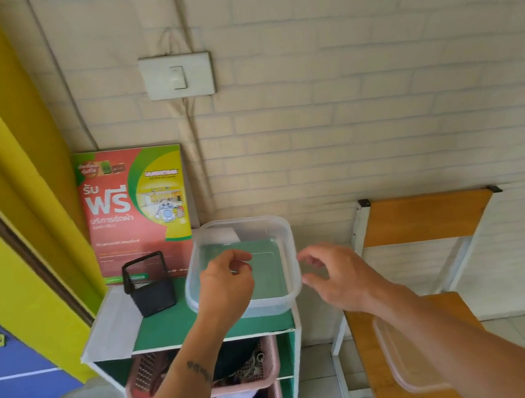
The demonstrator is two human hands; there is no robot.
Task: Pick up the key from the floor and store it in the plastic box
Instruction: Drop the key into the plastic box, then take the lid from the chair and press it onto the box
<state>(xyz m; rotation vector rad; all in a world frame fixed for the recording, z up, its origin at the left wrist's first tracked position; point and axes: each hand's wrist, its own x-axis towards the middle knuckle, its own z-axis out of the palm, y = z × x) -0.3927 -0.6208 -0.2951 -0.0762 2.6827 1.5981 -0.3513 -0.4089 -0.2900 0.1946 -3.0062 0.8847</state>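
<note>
2 bare forearms rise from the bottom edge, the left from 6 o'clock and the right from 4 o'clock, both reaching up toward the middle. The left forearm bears dark tattoos. Under the right forearm, a clear lid (406, 358) lies flat on the wooden seat of a chair (427, 216) at 4 o'clock.

The left hand (225, 283) is bent at the wrist, knuckles up, hanging over the near left part of the plastic box (261, 233). Its thumb and fingers are curled together in a pinch, and a small glint of metal shows at the fingertips; this looks like the key (235, 271), held above the inside of the box, though it is too small to be sure. The right hand (336, 273) hovers just beside the box's right rim at 3 o'clock, fingers loosely curved and spread, gripping nothing; whether a fingertip touches the rim cannot be told.

The box, clear and without its lid, sits on the green top of a small shelf unit (185, 326). To its left, at 9 o'clock, stands a black mesh holder (148, 284). 2 pink baskets (271, 360) fill the shelves below. Behind, a red and green poster (136, 209) leans on the wall, and higher, at 12 o'clock, is a light switch (177, 76).
</note>
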